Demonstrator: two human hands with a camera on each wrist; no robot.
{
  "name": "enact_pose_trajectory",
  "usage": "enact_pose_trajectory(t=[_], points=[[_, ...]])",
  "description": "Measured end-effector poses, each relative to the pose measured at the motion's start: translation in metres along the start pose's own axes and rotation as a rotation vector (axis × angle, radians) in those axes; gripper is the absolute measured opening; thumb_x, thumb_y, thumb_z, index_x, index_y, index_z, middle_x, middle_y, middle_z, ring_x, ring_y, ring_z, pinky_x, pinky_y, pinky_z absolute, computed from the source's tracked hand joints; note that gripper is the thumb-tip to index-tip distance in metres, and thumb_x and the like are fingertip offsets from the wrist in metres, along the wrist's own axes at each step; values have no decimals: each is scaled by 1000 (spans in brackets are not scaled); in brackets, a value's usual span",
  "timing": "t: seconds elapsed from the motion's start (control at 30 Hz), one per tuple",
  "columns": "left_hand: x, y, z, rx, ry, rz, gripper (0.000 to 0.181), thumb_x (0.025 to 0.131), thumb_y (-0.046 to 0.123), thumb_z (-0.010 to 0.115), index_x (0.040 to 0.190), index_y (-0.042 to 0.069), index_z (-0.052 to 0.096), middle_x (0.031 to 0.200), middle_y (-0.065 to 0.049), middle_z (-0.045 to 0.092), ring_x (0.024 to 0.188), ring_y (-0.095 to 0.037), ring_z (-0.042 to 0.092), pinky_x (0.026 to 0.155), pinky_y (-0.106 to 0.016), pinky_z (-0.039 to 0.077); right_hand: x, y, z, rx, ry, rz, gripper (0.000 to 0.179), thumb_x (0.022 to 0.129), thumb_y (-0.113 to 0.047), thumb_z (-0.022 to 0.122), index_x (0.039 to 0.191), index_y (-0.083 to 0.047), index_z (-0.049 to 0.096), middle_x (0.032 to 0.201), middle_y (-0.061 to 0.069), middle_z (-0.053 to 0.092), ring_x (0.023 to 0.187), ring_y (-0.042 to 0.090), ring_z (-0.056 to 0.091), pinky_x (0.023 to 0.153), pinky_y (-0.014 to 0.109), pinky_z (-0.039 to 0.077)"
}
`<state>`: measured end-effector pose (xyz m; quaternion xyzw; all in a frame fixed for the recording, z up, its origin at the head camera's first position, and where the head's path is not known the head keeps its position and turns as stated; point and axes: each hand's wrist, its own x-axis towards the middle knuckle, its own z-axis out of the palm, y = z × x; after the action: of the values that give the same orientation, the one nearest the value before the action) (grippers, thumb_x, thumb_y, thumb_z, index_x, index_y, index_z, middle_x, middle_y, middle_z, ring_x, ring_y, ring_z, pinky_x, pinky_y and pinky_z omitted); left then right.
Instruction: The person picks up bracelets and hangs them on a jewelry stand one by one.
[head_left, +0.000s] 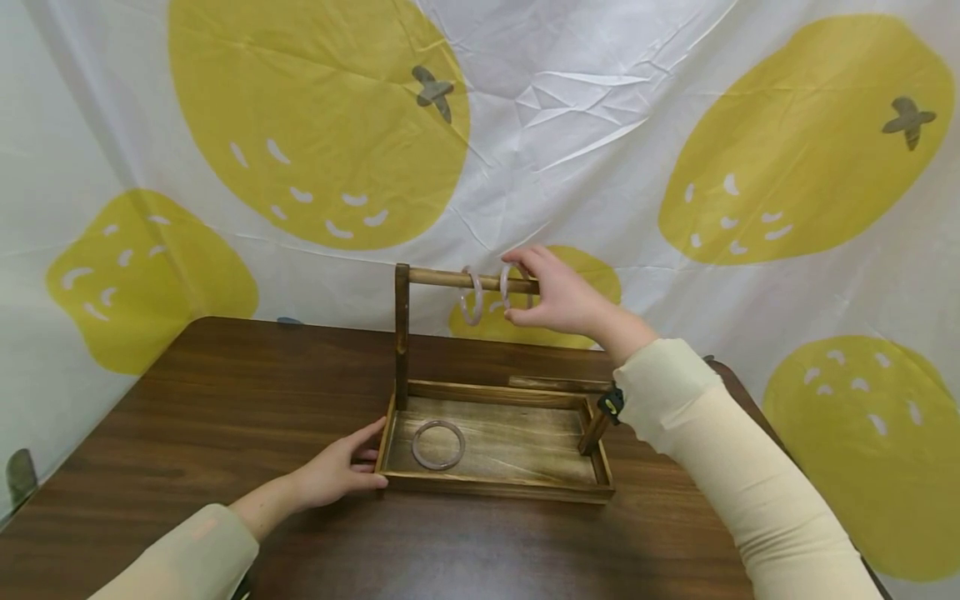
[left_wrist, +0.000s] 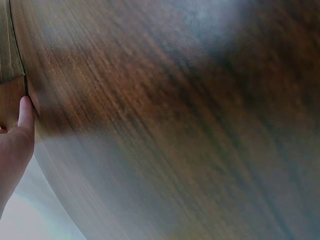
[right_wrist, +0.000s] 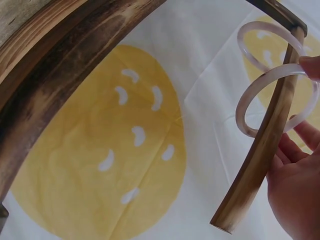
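A wooden bangle stand has a shallow tray (head_left: 510, 493), a tall post (head_left: 402, 342) at its left and a high bar (head_left: 435, 277). My right hand (head_left: 558, 292) pinches a pale translucent bangle (right_wrist: 245, 107) between thumb and fingers; its ring encircles the high bar near the free end. Farther in, a second pale bangle (head_left: 476, 312) hangs on the same bar. In the tray's left part lies a third bangle (head_left: 415, 450), flat. My left hand (head_left: 330, 475) touches the tray's left end, fingers along the side and thumb (left_wrist: 26, 112) at the front corner.
A shorter post (head_left: 592, 432) rises from the tray's right end, with a lower bar (head_left: 551, 383) running left from it. The stand rests on a dark wooden table (head_left: 247, 400). Behind hangs a white cloth (head_left: 555, 158) printed with yellow fruit.
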<state>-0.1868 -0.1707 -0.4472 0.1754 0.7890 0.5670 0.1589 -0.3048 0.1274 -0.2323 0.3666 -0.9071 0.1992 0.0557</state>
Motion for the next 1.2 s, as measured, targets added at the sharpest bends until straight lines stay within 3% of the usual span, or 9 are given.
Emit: enact_pose_trajectory(t=[0.23, 0.4, 0.5, 0.63, 0.73, 0.87, 1.0, 1.2], points=[[-2, 2, 0, -1, 0, 9, 92, 83, 16, 71, 147, -7, 9, 147, -39, 12, 121, -49, 45, 94, -36, 53, 1, 0, 1, -53, -13, -15, 69, 75, -22, 72, 135, -1, 43, 132, 15, 47, 118, 30, 46, 105, 46, 41], [3, -20, -3, 27, -4, 93, 92, 83, 26, 71, 149, 1, 13, 145, -39, 15, 117, -40, 53, 91, -32, 55, 2, 1, 3, -102, -22, -28, 71, 75, -24, 72, 135, -1, 42, 134, 15, 47, 123, 30, 46, 107, 45, 40], [5, -25, -3, 30, 1, 109, 92, 83, 27, 71, 150, 3, 13, 145, -38, 16, 116, -39, 54, 90, -31, 55, 2, 1, 3, -142, -30, -31, 72, 75, -25, 72, 136, -2, 42, 134, 14, 48, 124, 30, 45, 108, 44, 40], [2, -12, -2, -7, 6, 56, 94, 82, 24, 73, 148, -3, 12, 147, -37, 13, 120, -46, 48, 93, -35, 54, 1, 0, 3, -173, -38, -33, 72, 75, -26, 72, 136, -2, 43, 135, 14, 48, 125, 29, 46, 108, 43, 40], [0, -6, -2, 15, 0, 71, 92, 83, 24, 72, 148, -4, 12, 146, -38, 14, 119, -44, 49, 93, -33, 54, 1, 0, 3, -186, -42, -28, 72, 75, -27, 72, 136, -3, 42, 135, 14, 49, 125, 29, 46, 108, 43, 40], [-1, -4, -1, 32, 2, 75, 93, 83, 27, 72, 147, -6, 13, 145, -39, 15, 119, -44, 49, 92, -32, 54, 0, -1, 3, -197, -45, -16, 72, 75, -28, 73, 136, -5, 42, 135, 12, 49, 125, 28, 47, 107, 43, 41], [-1, -1, 0, 9, 4, 33, 93, 82, 21, 72, 146, -8, 11, 147, -38, 12, 121, -49, 45, 95, -35, 53, 1, 0, 4, -214, -50, -15, 72, 75, -29, 73, 136, -5, 42, 133, 12, 52, 124, 28, 49, 107, 43, 41], [-1, 3, 2, 16, 4, 19, 90, 83, 11, 70, 146, -9, 9, 147, -38, 12, 121, -49, 45, 94, -36, 53, 1, 0, 5, -234, -51, -15, 73, 76, -31, 73, 137, -5, 42, 131, 11, 54, 122, 28, 50, 106, 43, 43]])
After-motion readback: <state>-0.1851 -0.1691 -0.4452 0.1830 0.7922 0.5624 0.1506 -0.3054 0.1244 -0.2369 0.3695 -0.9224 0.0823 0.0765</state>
